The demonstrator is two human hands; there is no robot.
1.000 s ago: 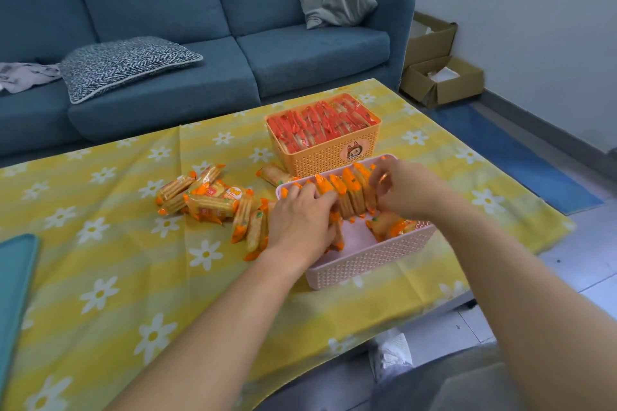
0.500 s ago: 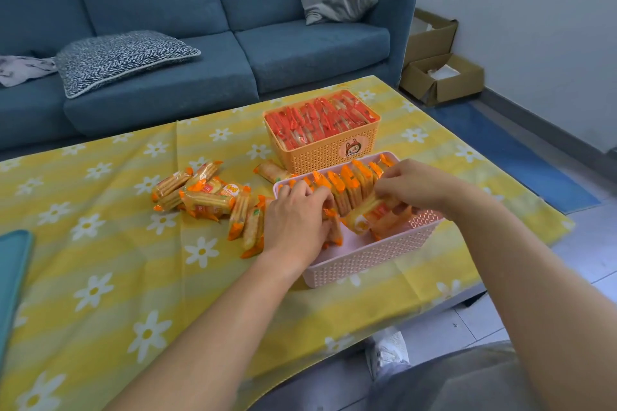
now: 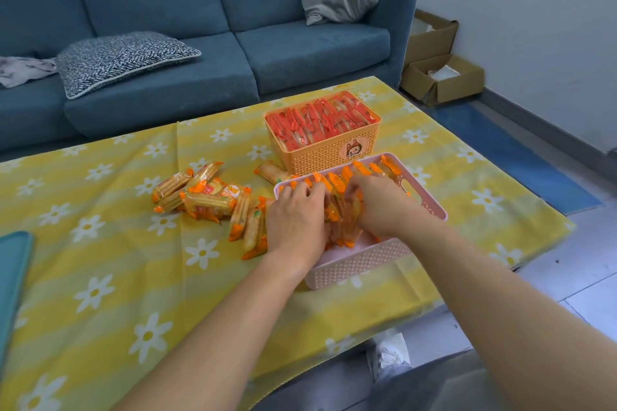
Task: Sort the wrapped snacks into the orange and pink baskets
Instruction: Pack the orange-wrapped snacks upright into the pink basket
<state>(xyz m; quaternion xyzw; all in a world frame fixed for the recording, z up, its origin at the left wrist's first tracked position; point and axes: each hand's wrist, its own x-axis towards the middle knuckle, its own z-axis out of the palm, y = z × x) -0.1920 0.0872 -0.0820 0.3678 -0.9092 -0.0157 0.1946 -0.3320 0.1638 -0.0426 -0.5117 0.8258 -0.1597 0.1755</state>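
Note:
The pink basket (image 3: pixel 362 262) sits near the table's front edge, with a row of orange-wrapped snacks (image 3: pixel 337 182) standing along its far side. Both hands are inside it. My left hand (image 3: pixel 295 217) presses against the left part of the row, and my right hand (image 3: pixel 379 202) grips several orange-wrapped snacks in the basket's middle. Behind it stands the orange basket (image 3: pixel 325 153), packed full of red-wrapped snacks (image 3: pixel 320 122). A loose pile of orange-wrapped snacks (image 3: pixel 207 192) lies on the tablecloth to the left of the pink basket.
A yellow tablecloth (image 3: pixel 100 277) with white flowers covers the table. A teal object (image 3: pixel 11 264) lies at its left edge. A blue sofa (image 3: pixel 200 27) with cushions stands behind. Cardboard boxes (image 3: pixel 437 77) sit on the floor at the right.
My right hand has moved left and down into the middle of the pink basket, bringing snacks against the row. My left hand has stayed at the row's left part.

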